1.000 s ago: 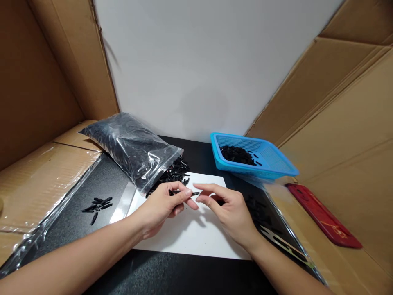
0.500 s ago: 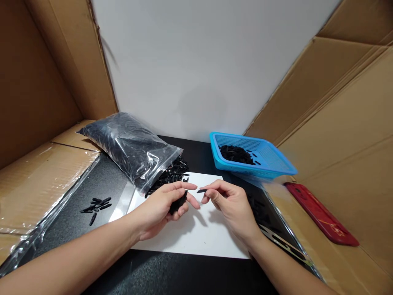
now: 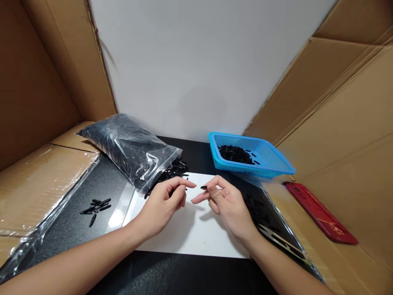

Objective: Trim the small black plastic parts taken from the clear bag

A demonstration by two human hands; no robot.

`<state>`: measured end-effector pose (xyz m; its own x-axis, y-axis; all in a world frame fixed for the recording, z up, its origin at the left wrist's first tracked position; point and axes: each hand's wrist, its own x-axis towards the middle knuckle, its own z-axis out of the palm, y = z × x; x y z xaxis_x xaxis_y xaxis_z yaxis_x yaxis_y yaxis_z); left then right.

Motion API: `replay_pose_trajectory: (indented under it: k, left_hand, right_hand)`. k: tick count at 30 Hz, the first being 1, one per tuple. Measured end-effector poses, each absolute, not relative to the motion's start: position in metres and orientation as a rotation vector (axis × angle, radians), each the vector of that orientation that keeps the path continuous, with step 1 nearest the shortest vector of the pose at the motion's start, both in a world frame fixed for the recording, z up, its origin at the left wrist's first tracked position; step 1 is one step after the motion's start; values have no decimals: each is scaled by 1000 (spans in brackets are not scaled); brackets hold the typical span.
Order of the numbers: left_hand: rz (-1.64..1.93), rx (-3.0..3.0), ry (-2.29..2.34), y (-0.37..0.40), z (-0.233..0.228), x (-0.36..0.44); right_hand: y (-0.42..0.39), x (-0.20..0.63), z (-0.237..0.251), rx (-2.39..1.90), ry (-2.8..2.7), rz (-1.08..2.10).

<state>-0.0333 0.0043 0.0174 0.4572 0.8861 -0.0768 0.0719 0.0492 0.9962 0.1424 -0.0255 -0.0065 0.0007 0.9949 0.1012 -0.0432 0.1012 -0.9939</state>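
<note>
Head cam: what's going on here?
A person works over a white sheet on a black table. The right hand pinches one small black piece at its fingertips; the left hand is curled beside it, seemingly holding more pieces. A clear bag spills black pieces onto the sheet's far edge. A blue basket to the right holds a pile, and a few lie loose at left.

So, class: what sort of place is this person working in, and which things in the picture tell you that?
Probably a small hand-sorting bench, walled with cardboard. A clear bag spills small black parts, a blue basket collects some, and the right hand pinches one over a white sheet.
</note>
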Motion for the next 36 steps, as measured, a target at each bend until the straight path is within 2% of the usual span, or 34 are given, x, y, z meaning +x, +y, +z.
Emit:
replay_pose_trajectory:
  k: [3,8,11,17,22,25,28,31,33,36]
  left_hand:
    - [597,1192,791,0,23,-34]
    - [403,848,509,-11,33,-36]
    - [366,864,455,-15,32,-37]
    - [271,1339,615,-13,24,-36]
    - [273,1170,545,-10,24,-37]
    - [327,1085,489,-6,22,-39]
    - [355,988,452,-3,20,-42]
    - [338,944,389,-1,18,-43]
    - [368,969,383,1,17,-42]
    - [502,1046,445,1,15,-38]
  right_hand:
    - [-30,142,-4,-1148,-1357,1065]
    - [-37,144,2,-1191,-1649,346]
    - [-37,146,3,-1140,-1675,208]
    - [-17,162,6,-1258,-1155,644]
    - [-7,170,12,-925,-815,1231]
    - [-14,167,16,-863,-814,1401]
    - [-19,163,15,-857,-985,1481]
    - [-15,162,8,-1007,-1152,1322]
    - [-9,163,3,-1122,-1102,1176]
    - [-5,163,1,-1114,-996,1252]
